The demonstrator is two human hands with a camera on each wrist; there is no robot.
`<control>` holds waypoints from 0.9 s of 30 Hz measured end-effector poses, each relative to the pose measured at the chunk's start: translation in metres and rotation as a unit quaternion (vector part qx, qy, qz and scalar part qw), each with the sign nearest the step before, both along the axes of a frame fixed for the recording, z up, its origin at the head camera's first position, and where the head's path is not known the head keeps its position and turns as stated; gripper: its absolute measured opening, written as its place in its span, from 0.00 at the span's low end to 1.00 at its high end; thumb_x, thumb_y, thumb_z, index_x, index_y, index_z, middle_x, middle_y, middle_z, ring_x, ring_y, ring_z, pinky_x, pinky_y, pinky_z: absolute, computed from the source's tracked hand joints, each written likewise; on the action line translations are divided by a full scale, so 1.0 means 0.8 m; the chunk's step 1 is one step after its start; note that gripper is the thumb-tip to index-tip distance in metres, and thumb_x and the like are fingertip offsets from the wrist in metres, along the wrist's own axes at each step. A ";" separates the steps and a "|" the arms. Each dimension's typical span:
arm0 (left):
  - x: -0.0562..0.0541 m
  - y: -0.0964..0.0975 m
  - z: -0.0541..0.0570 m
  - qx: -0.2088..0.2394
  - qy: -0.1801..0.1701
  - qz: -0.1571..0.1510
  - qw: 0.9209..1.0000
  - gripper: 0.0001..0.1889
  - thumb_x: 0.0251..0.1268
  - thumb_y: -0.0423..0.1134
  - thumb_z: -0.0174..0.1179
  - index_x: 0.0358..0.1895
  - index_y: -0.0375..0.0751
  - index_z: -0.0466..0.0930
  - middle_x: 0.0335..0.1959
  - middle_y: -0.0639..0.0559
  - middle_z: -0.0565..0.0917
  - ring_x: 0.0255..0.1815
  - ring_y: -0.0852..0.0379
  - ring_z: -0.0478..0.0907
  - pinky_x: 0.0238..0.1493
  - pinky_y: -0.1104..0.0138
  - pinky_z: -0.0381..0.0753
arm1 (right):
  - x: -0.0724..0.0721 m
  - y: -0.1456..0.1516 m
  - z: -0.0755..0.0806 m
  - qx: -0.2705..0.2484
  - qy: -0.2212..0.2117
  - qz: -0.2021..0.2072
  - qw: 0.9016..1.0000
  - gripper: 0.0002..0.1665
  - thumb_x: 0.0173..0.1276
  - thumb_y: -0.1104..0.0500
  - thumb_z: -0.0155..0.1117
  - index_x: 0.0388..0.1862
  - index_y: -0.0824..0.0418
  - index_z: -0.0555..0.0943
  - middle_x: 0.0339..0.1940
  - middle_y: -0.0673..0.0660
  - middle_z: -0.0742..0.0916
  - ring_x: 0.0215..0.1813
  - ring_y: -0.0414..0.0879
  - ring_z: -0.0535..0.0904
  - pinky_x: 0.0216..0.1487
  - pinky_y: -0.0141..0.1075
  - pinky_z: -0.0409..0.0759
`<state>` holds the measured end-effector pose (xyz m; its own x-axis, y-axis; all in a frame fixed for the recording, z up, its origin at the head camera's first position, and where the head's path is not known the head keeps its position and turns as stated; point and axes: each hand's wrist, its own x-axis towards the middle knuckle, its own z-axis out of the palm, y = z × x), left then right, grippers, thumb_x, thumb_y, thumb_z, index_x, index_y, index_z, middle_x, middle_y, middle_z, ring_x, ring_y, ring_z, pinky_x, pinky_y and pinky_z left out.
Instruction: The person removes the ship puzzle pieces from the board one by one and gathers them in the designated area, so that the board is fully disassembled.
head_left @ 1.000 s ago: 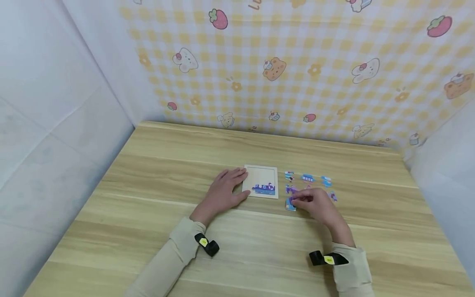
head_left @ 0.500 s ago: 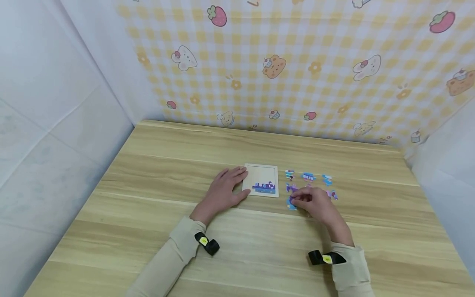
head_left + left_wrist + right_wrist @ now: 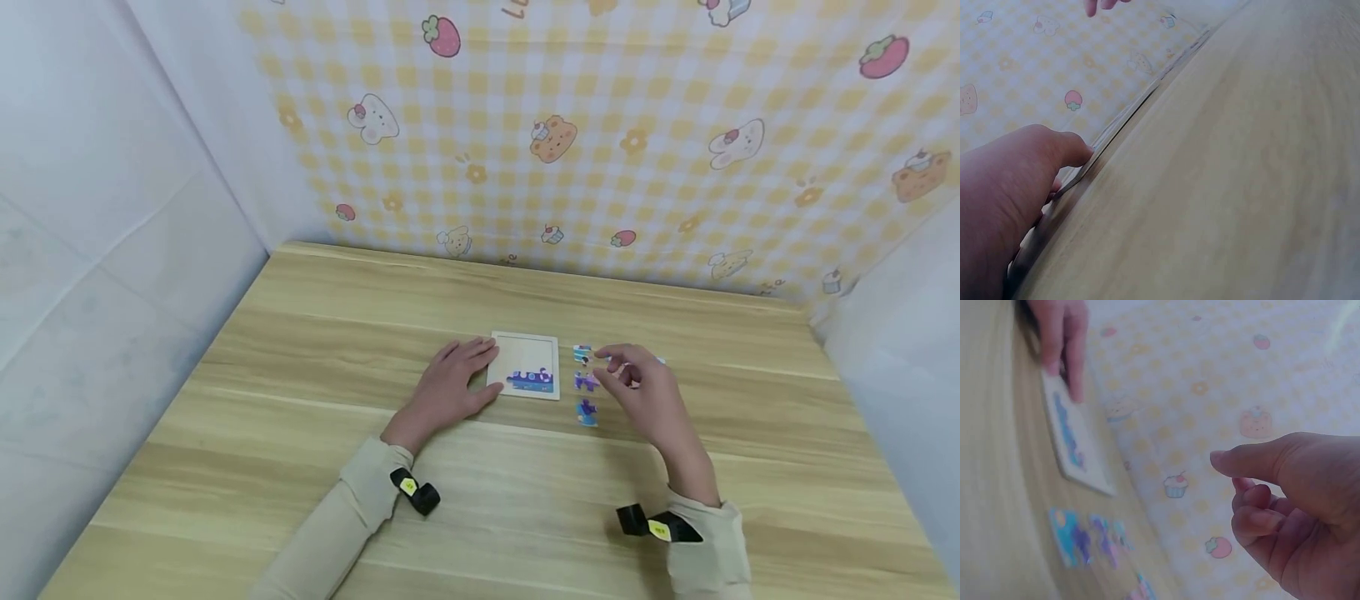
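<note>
A square puzzle board with a pale frame lies on the table, joined purple and blue pieces filling part of its lower edge. My left hand rests at the board's left side, fingers on the upper corner and thumb at the lower one. To the right of the board, my right hand hovers over loose puzzle pieces, with thumb and index finger apart and nothing visible between them. Beneath it in the head view are a blue-purple piece, a purple piece and a striped piece. Other pieces are mostly hidden behind the hand.
The wood-grain table runs back to a yellow checked cloth with cartoon prints. A pale wall stands along the left. Both wrists wear black camera straps over beige sleeves.
My right hand has released the blue-purple piece nearest me, risen and moved away from me, its thumb and index finger parting. The left hand and the board have stayed put.
</note>
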<state>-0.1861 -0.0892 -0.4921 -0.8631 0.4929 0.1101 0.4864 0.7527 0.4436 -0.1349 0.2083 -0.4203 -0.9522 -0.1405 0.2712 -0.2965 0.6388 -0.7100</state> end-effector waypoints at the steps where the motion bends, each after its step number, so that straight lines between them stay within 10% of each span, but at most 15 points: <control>1: 0.000 -0.001 0.001 -0.002 0.000 0.000 1.000 0.36 0.75 0.60 0.56 0.78 0.44 0.67 0.80 0.53 0.65 0.83 0.54 0.56 0.83 0.56 0.43 | -0.002 -0.004 0.002 0.001 -0.003 0.003 1.000 0.11 0.72 0.67 0.69 0.52 0.67 0.85 0.36 0.56 0.81 0.26 0.39 0.73 0.22 0.29 0.69; 13: 0.003 0.000 0.001 -0.001 0.007 -0.004 1.000 0.36 0.75 0.60 0.56 0.77 0.43 0.68 0.80 0.53 0.66 0.82 0.54 0.57 0.83 0.55 0.45 | -0.040 -0.087 -0.034 0.087 -0.139 0.097 0.982 0.20 0.73 0.62 0.69 0.61 0.67 0.85 0.40 0.57 0.84 0.37 0.47 0.76 0.39 0.38 0.77; 27: -0.002 0.001 -0.002 -0.005 -0.003 0.002 1.000 0.36 0.75 0.61 0.55 0.78 0.45 0.68 0.80 0.55 0.65 0.83 0.55 0.55 0.83 0.56 0.44 | -0.046 -0.098 -0.046 0.068 -0.146 0.066 0.985 0.14 0.70 0.62 0.73 0.53 0.63 0.89 0.48 0.61 0.81 0.47 0.52 0.76 0.52 0.48 0.80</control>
<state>-0.1879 -0.0886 -0.4939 -0.8654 0.4909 0.1005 0.4815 0.7592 0.4379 -0.1719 0.1297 -0.4575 -0.9579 -0.2842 -0.0408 -0.1793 0.7030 -0.6882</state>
